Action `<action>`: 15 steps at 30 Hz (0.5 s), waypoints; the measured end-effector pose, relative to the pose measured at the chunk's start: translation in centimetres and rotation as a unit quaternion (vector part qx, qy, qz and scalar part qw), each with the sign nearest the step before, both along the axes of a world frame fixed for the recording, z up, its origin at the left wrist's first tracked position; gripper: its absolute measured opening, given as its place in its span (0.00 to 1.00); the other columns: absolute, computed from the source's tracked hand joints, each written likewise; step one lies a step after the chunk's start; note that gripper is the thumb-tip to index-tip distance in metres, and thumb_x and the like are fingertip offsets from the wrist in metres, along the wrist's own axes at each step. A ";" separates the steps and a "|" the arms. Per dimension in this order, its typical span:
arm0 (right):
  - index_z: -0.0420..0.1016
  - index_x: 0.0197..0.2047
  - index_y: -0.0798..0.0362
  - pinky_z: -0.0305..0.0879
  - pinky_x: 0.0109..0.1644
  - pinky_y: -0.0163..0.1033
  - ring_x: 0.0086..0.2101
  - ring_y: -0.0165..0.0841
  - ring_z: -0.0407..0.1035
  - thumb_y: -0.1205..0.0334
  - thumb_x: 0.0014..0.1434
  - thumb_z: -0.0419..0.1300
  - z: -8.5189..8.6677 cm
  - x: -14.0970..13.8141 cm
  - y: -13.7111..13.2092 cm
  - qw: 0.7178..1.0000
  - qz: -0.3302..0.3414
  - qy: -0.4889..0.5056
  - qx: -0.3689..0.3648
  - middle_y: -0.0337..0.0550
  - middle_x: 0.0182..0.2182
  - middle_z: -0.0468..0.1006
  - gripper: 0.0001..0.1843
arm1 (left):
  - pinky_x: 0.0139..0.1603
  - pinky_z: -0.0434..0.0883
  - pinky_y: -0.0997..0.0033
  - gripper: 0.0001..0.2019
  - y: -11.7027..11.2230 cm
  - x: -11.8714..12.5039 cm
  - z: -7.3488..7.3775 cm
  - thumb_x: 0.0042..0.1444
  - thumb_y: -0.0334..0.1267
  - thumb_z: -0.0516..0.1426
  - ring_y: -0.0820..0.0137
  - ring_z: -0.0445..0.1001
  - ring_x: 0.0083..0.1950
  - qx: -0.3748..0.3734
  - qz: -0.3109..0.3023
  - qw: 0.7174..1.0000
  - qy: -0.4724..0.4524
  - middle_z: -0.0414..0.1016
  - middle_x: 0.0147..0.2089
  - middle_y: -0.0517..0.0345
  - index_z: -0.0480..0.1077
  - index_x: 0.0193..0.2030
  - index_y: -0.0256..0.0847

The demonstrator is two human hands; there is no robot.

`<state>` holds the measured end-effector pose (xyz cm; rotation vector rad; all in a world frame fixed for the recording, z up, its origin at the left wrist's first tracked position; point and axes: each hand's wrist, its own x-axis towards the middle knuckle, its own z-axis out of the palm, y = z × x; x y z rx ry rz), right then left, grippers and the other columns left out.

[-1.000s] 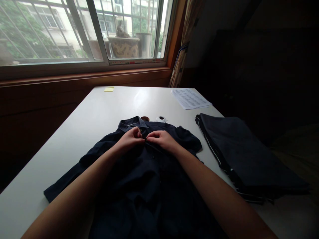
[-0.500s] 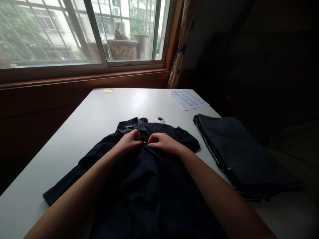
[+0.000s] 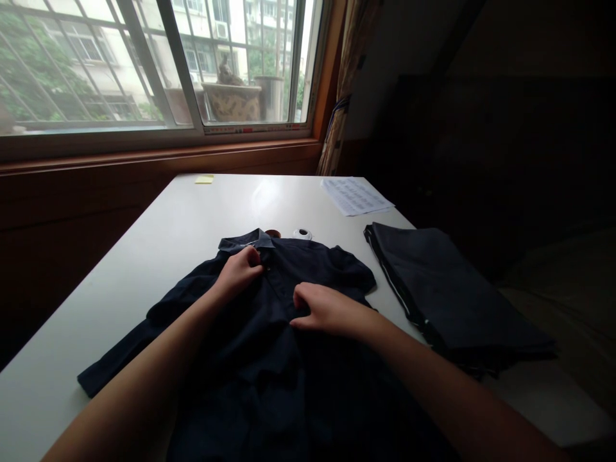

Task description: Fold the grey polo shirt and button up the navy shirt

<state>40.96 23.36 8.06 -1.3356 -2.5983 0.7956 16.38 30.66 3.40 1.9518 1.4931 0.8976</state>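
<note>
A dark navy short-sleeved shirt (image 3: 269,346) lies front-up on the white table (image 3: 192,218), collar toward the window. My left hand (image 3: 239,271) sits just below the collar, fingers curled and pinching the placket there. My right hand (image 3: 323,310) rests lower on the shirt's front, fingers bent and gripping the placket's fabric. Both forearms reach in from the bottom edge across the shirt.
A stack of folded dark garments (image 3: 447,295) lies at the right of the table. Behind the collar sit a small brown round object (image 3: 273,233) and a white round object (image 3: 302,233). Printed sheets (image 3: 355,195) and a yellow sticky note (image 3: 204,179) lie near the window.
My right hand has slid down the shirt's front, away from the collar and from my left hand. The left hand stays near the collar. The view has shifted slightly.
</note>
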 end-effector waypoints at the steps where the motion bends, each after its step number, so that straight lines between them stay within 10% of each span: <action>1: 0.69 0.39 0.50 0.62 0.39 0.38 0.38 0.36 0.68 0.52 0.52 0.67 -0.2 0.0 -0.7 1.000 -0.014 0.002 0.028 0.41 0.38 0.73 0.16 | 0.36 0.64 0.70 0.06 0.0 0.0 -0.1 0.49 0.35 0.59 0.69 0.70 0.35 -0.001 -0.005 1.000 0.003 0.72 0.33 0.63 0.65 0.32 0.42; 7: 0.65 0.48 0.50 0.65 0.51 0.45 0.47 0.42 0.64 0.54 0.52 0.65 -1.2 -0.8 -2.8 0.986 -0.058 0.023 0.153 0.47 0.47 0.69 0.23 | 0.37 0.66 0.68 0.11 0.1 -0.5 0.7 0.54 0.47 0.60 0.65 0.72 0.36 -0.025 -0.055 0.997 0.052 0.73 0.34 0.60 0.67 0.35 0.43; 15: 0.65 0.51 0.51 0.64 0.49 0.42 0.45 0.40 0.66 0.67 0.50 0.59 -2.0 -0.7 -2.3 0.988 -0.008 0.010 0.156 0.48 0.46 0.72 0.23 | 0.43 0.68 0.67 0.13 -3.3 0.3 5.6 0.60 0.50 0.57 0.65 0.73 0.40 0.048 -0.200 0.966 0.156 0.74 0.45 0.52 0.78 0.39 0.44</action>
